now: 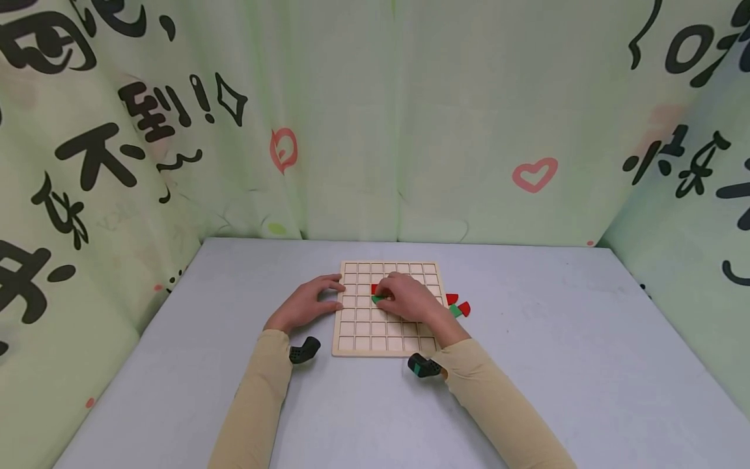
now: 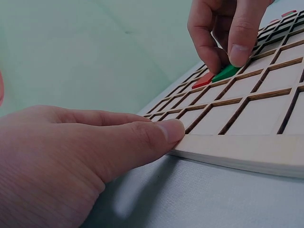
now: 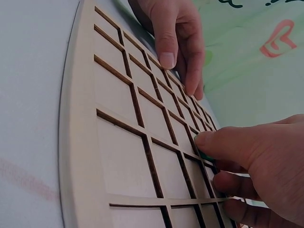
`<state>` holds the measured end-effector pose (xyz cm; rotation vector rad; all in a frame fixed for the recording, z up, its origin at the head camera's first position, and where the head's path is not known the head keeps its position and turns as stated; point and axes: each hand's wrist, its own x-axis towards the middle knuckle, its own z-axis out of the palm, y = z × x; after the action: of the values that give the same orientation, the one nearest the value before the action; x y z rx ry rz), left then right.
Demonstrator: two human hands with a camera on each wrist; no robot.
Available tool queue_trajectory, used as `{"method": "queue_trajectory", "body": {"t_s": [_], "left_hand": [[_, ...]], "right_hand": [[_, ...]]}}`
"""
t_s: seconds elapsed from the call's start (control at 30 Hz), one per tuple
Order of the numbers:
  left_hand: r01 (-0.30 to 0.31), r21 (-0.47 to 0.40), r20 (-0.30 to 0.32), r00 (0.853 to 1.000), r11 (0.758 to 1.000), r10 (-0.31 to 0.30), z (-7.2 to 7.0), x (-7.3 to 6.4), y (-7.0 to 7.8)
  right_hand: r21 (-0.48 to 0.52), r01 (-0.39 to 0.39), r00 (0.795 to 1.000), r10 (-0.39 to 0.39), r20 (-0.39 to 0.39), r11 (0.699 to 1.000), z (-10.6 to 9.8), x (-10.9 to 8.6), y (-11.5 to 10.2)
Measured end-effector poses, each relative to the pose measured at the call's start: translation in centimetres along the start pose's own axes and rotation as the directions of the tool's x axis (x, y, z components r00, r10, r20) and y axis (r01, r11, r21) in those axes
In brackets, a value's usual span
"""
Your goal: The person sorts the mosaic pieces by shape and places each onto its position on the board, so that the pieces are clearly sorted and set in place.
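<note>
While the spread left hand (image 1: 305, 303) touches the board (image 1: 363, 327), the right hand (image 1: 409, 298) pinches a green piece (image 2: 225, 73).

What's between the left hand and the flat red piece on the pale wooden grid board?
Only bare cells of the wooden board separate left hand from red piece; head view shows it.

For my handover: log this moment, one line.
left hand: touching grid board edge | right hand: holding green piece | red piece: beside green piece
</note>
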<state>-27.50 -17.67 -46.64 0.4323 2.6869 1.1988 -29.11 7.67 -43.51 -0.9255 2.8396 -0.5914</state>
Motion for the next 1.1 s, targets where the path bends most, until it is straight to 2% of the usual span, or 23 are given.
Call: {"method": "queue_trajectory", "body": {"t_s": [0.63,0.87,1.1], "left_hand": [[0.01,-0.009,0.004,1.0,1.0,-0.01,0.0,0.1,0.1],[0.002,0.007,0.007,1.0,1.0,-0.002,0.2,0.2,0.1],[0.011,0.014,-0.004,1.0,1.0,-0.011,0.2,0.2,-0.1]], "right_hand": [[0.001,-0.001,1.0,0.001,-0.02,1.0,-0.1,-0.1,0.0],[0.097,-0.036,0.998,0.041,-0.051,0.995,-0.5,-0.9,0.8],[0.147,-0.03,0.997,0.041,-0.073,0.989,-0.8,-1.7,2.0]]}}
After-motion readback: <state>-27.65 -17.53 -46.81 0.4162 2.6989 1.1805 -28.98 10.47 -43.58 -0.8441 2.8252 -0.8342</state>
